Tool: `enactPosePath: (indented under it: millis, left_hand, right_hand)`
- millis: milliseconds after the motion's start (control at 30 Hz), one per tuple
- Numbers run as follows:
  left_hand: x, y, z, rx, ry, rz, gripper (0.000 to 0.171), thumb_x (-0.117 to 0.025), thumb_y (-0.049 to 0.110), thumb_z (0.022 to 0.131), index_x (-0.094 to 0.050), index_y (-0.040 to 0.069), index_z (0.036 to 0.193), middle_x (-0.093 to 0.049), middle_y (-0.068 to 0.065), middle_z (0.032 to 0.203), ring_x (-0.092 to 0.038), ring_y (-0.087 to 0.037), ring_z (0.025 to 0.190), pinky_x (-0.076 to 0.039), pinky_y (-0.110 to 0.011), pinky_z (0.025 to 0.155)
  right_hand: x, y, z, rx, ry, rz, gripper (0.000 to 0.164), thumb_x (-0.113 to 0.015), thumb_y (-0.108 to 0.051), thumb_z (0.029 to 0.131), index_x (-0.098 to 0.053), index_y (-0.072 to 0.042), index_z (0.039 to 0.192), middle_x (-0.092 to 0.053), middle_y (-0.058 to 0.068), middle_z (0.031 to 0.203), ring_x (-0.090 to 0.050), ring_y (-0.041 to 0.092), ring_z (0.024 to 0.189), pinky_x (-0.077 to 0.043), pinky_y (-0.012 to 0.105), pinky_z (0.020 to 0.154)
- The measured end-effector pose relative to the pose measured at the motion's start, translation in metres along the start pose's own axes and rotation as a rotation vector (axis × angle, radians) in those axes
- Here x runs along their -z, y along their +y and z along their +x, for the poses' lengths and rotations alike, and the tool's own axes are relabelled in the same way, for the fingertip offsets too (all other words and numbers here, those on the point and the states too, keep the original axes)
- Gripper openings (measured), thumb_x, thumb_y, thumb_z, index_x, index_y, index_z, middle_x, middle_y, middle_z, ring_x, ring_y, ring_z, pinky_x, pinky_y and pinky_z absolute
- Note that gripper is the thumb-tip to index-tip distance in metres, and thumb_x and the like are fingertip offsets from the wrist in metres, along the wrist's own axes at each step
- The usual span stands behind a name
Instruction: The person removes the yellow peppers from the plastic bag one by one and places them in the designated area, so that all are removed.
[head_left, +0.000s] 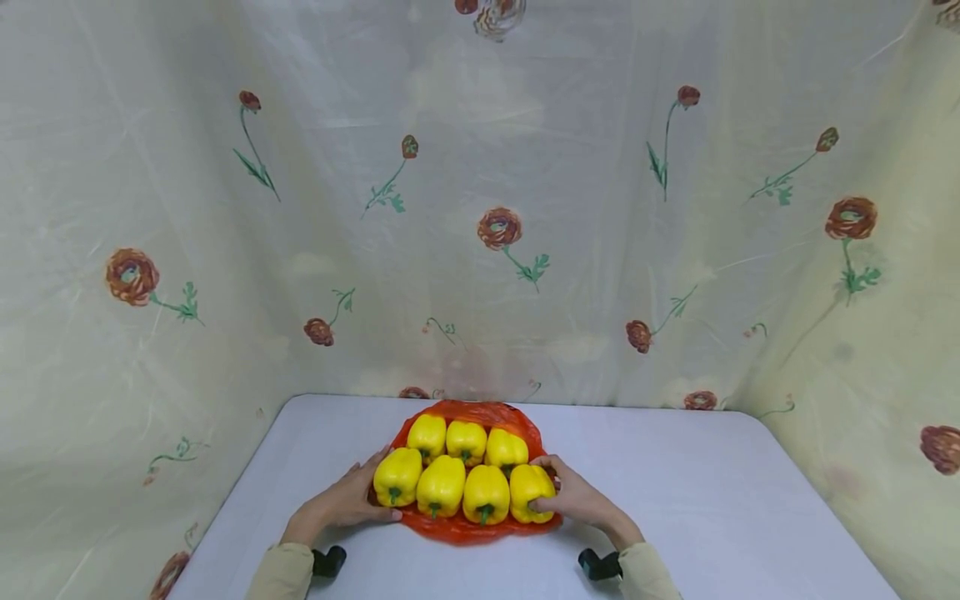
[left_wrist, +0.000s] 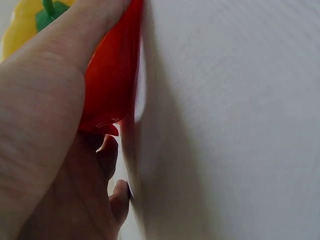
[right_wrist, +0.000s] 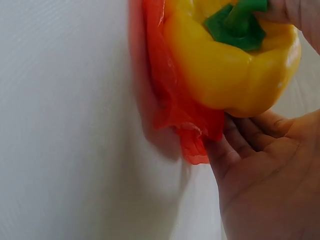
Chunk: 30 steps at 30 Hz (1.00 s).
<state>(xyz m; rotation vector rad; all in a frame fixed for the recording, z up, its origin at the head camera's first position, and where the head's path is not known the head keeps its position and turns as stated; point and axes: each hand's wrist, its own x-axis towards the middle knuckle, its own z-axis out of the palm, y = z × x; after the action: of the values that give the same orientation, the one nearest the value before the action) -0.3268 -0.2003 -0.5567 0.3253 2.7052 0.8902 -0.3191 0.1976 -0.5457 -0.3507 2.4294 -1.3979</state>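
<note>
**Right hand (head_left: pixel 581 497) grips right front pepper (head_left: pixel 527 487); left hand (head_left: pixel 347 498) spread at bag (head_left: pixel 459 535)**

Right: thumb on the pepper's near face, close to the green stem; other fingers bent behind its outer side. Right wrist view has the pepper between thumb and fingers, with fingers also against the red film.

Left: wide C round the bag's left end, thumb and fingers well apart. Thumb lies straight along the near edge, touching the bag; fingers sit on the outer side, beside the left front pepper (head_left: pixel 397 477). Left wrist view: two fingers loosely bent, just beside the film. Can't tell if that hand bears any weight.

Bag: red, spread on the white table (head_left: pixel 720 500), near its far edge. Seven yellow peppers on it, two rows: three far, four near. Near-row stems face the person.

Both sleeves (head_left: pixel 279 573) beige, black unit (head_left: pixel 328 561) at each wrist. Floral curtain (head_left: pixel 585 250) behind.
</note>
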Motion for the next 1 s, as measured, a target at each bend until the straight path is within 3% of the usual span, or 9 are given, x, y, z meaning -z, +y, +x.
enactPosePath:
  millis: [500,1000]
  left_hand:
    - [-0.0022,0.0001,-0.0001,0.026,0.010,0.020,0.121,-0.077,0.066,0.064,-0.016,0.014,0.156,-0.029,-0.014,0.157,-0.029,-0.035,0.143,-0.009,-0.058,0.120]
    - [-0.0019,-0.0022,0.0009,-0.030,0.022,0.026,0.120,-0.076,0.066,0.065,-0.020,0.010,0.155,-0.028,-0.012,0.158,-0.030,-0.032,0.144,-0.011,-0.059,0.119]
  right_hand:
    - [0.0019,0.0019,0.0000,-0.004,-0.021,-0.015,0.068,-0.076,-0.037,0.079,-0.043,-0.011,0.133,-0.049,0.010,0.133,-0.047,0.027,0.116,-0.045,0.053,0.102]
    - [0.0037,-0.0003,-0.0015,0.002,-0.016,-0.003,0.068,-0.077,-0.038,0.080,-0.044,-0.011,0.133,-0.049,0.009,0.134,-0.048,0.026,0.116,-0.044,0.053,0.103]
